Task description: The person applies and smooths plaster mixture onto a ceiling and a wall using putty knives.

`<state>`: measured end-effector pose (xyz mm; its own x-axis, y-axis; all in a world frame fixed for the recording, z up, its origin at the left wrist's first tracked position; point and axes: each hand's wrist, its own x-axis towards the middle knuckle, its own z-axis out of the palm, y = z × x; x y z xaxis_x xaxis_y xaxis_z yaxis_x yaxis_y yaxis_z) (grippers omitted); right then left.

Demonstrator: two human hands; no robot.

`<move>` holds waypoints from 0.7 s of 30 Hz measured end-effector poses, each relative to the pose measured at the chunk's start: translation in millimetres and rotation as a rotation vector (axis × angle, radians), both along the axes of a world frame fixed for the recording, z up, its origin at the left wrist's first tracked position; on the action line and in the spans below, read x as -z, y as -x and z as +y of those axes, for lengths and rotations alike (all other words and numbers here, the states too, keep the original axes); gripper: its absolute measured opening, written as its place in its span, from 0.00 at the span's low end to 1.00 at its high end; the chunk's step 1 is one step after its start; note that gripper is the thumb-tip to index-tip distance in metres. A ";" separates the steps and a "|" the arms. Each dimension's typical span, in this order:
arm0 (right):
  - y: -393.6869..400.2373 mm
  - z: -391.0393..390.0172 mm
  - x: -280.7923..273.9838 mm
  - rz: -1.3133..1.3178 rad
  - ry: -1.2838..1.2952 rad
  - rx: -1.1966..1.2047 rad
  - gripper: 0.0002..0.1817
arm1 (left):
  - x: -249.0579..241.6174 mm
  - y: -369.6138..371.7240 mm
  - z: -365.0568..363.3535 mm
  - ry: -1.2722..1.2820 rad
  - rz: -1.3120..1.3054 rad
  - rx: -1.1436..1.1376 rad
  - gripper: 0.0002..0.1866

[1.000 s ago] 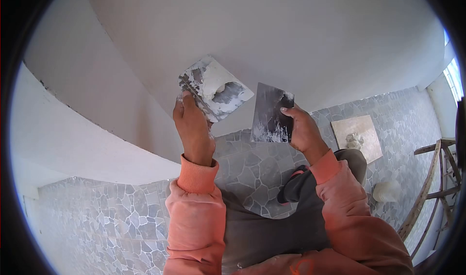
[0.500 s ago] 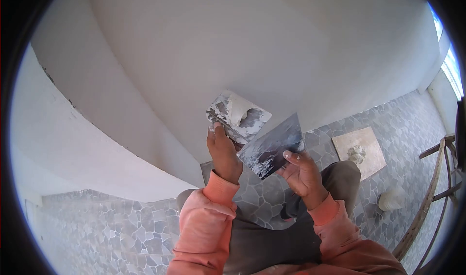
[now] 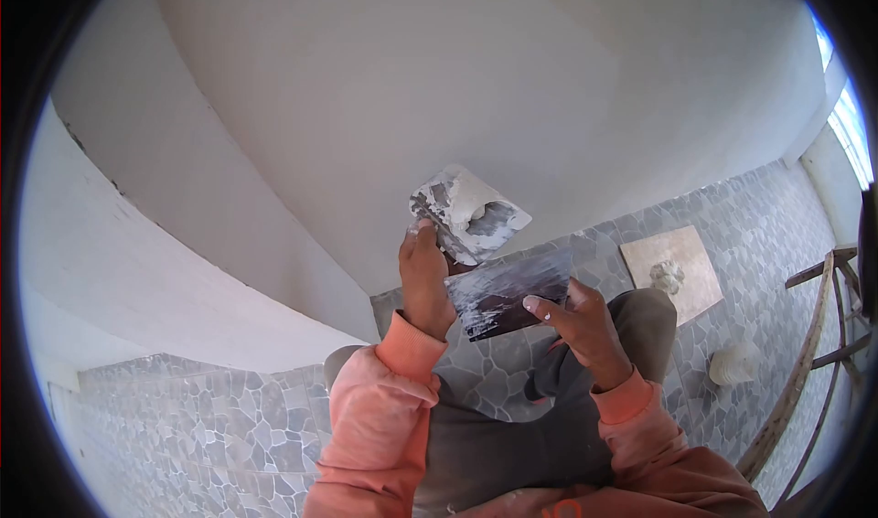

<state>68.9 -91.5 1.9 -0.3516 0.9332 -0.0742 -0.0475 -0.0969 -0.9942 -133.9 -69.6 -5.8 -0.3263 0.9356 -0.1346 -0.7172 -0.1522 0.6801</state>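
Note:
My left hand [image 3: 425, 276] is closed on a plastering trowel [image 3: 498, 224], its flat face turned up and smeared with white putty, a thick lump along the upper part. In my right hand [image 3: 585, 326] is a dark, flat scraper blade [image 3: 512, 289], streaked with white, the thumb pressed on its face. The blade lies just below the trowel, its upper left corner close to my left wrist. White specks show on my right thumb. Both tools are in front of a smooth pale wall [image 3: 439, 79].
On the stone-patterned floor [image 3: 247, 427] to the right lies a square tile [image 3: 695, 262] with a lump of putty [image 3: 668, 277]. Nearby stands a whitish bucket-like container [image 3: 734, 365]. A wooden frame [image 3: 800, 381] leans at the far right. A curved pale ledge [image 3: 183, 280] runs along the left.
My right hand has turned the scraper blade from a slanted to a nearly level position. The trowel in my left hand has shifted slightly right.

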 end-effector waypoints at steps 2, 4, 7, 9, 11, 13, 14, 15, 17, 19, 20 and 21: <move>-4.8 1.5 -1.0 -0.202 -0.051 0.054 0.14 | 3.9 -2.5 -0.2 -0.015 -0.011 0.010 0.18; -6.1 2.2 1.6 -0.276 -0.152 0.102 0.12 | 8.0 -3.3 1.2 -0.023 -0.005 0.006 0.18; 1.8 0.4 3.9 -0.240 -0.322 0.162 0.12 | 9.8 -4.6 0.7 -0.059 -0.025 0.008 0.16; 7.2 -4.7 -1.7 -0.264 -0.364 0.198 0.13 | 4.9 -8.0 -1.5 -0.026 -0.003 -0.040 0.16; 13.4 -8.9 2.8 -0.263 -0.378 0.246 0.13 | -1.6 -13.0 -4.7 -0.010 0.005 -0.079 0.15; 17.8 -11.8 11.6 -0.275 -0.453 0.300 0.12 | -5.8 -17.6 -6.0 -0.011 -0.001 -0.109 0.15; 20.3 -12.1 18.0 -0.286 -0.520 0.328 0.11 | -3.2 -16.7 -5.2 0.005 0.017 -0.114 0.14; 22.0 -12.5 22.2 -0.297 -0.588 0.355 0.10 | 1.6 -15.2 -3.4 0.020 0.036 -0.119 0.15; 23.0 -14.6 26.1 -0.397 -0.741 0.403 0.09 | 9.2 -14.4 -1.3 0.014 0.056 -0.131 0.15; 25.4 -16.4 26.6 -0.455 -0.823 0.432 0.08 | 13.5 -14.6 -1.1 -0.030 0.061 -0.143 0.15; 27.1 -17.8 25.8 -0.463 -0.830 0.439 0.08 | 14.8 -15.3 -1.3 -0.049 0.074 -0.149 0.15; 28.3 -18.7 25.5 -0.470 -0.837 0.445 0.08 | 15.6 -16.5 -1.5 -0.069 0.087 -0.155 0.15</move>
